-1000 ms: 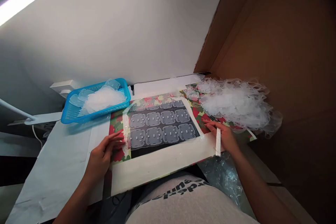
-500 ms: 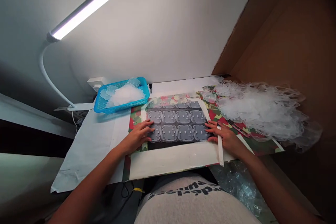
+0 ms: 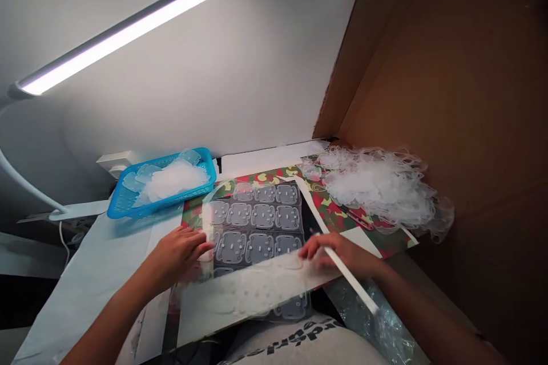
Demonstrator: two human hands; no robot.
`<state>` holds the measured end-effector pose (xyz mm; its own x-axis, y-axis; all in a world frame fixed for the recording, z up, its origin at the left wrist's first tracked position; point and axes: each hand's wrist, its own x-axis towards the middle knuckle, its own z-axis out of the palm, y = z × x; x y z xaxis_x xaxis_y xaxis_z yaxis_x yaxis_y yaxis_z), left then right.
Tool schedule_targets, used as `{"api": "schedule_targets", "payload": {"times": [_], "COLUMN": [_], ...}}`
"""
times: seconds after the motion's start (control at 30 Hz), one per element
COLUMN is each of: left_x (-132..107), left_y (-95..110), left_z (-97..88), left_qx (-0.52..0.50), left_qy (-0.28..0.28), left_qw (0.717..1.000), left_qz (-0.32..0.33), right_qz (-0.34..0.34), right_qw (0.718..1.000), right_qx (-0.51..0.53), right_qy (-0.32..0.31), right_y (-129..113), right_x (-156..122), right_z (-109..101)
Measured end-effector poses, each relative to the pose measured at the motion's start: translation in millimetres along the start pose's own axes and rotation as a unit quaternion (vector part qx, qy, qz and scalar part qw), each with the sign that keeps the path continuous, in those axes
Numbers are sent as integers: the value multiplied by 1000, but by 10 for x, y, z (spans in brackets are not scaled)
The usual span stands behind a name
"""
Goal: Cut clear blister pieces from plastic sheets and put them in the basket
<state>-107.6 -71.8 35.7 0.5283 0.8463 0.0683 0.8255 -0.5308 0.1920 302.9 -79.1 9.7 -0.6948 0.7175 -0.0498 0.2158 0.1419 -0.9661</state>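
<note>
A clear plastic sheet [image 3: 260,248] with rows of rounded-square moulded pieces lies tilted over a black area framed by white strips. Its near part overlaps the white front band [image 3: 201,313] and hangs past the table edge by my shirt. My left hand [image 3: 182,254] has its fingers curled on the sheet's left edge, slightly blurred. At the right edge my right hand [image 3: 338,254] pinches the sheet, while a narrow white stick [image 3: 353,282] is held between its fingers, pointing down to the right. The pinching fingertips are partly smeared by motion.
A blue basket [image 3: 160,208] holding translucent pieces stands at the back left. To the right lies a heap of clear plastic scraps [image 3: 381,188], with a pink-and-black cutter [image 3: 357,218] beside it. A lamp [image 3: 128,28] hangs above; a cardboard wall [image 3: 428,80] rises on the right.
Both hands have drawn the plastic sheet towards my body, so it now covers the front band. My right hand has closed and the stick has tilted. The camera view has shifted.
</note>
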Motion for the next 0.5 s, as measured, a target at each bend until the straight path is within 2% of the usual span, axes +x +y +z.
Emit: {"api": "schedule_targets", "payload": {"times": [0.1, 0.17, 0.23, 0.3, 0.4, 0.5], "left_x": [492, 872, 1174, 1332, 1320, 1204], "left_y": [368, 621, 818, 930, 952, 906], "left_z": [167, 395, 657, 883, 1060, 1062], "left_qx": [-6, -19, -5, 12, 12, -5], "left_qy": [21, 35, 52, 55, 55, 45], "left_qw": [999, 994, 992, 995, 995, 993], "left_qz": [44, 100, 112, 82, 76, 112], "right_qz": [-36, -48, -36, -27, -27, -25], "right_qw": [981, 968, 966, 965, 970, 980], "right_qx": [64, 81, 49, -5, -37, -72], "right_qy": [182, 233, 251, 262, 237, 184], "right_y": [76, 148, 213, 259, 296, 321], "right_x": [235, 451, 655, 801, 884, 873], "right_z": [-219, -386, -530, -627, -673, -645]}}
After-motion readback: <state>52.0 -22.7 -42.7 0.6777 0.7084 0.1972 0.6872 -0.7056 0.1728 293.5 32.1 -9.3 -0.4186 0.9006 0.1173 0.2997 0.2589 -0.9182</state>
